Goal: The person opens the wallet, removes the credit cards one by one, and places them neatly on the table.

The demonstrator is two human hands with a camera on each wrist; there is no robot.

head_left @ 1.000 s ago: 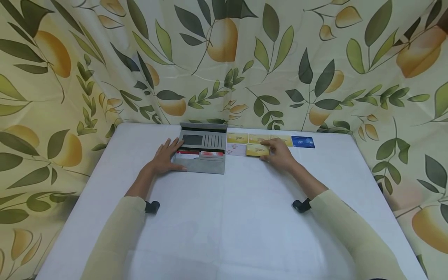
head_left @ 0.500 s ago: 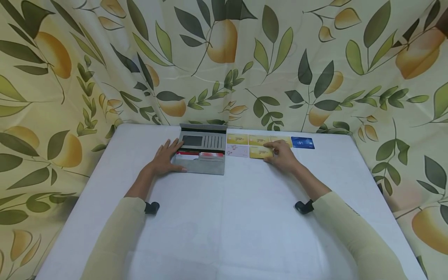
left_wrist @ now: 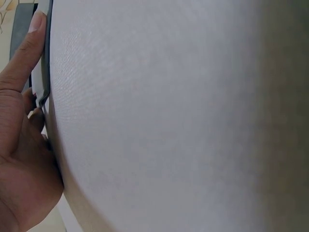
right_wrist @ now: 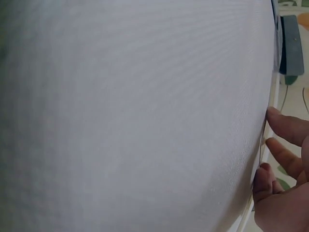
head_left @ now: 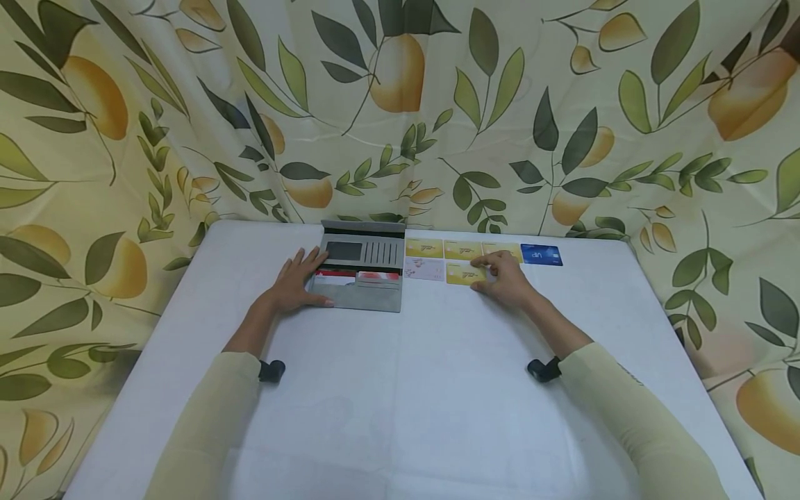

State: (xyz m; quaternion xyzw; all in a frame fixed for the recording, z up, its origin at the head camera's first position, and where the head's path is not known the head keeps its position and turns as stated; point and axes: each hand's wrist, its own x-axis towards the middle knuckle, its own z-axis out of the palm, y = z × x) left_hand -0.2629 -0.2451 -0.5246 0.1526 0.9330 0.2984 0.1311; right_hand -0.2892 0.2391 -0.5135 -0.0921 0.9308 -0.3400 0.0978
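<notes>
In the head view a grey wallet lies unfolded at the back of the table, with red-and-white cards in its lower pockets. My left hand rests along its left edge, fingers spread and the thumb on the lower panel. The left wrist view has that thumb lying along the wallet's edge. Right of the wallet, a yellow card lies in the lower row. My right hand pinches its right end between thumb and fingertips, at the front and back edges.
Behind that card runs a row of yellow cards, ending in a blue card on the right. A pale pink card lies beside the wallet. The white-covered table meets a leaf-and-fruit patterned curtain at the back.
My right hand has slid the yellow card slightly right and forward, and it now lies flat beside the pink card. My left hand has stayed on the wallet.
</notes>
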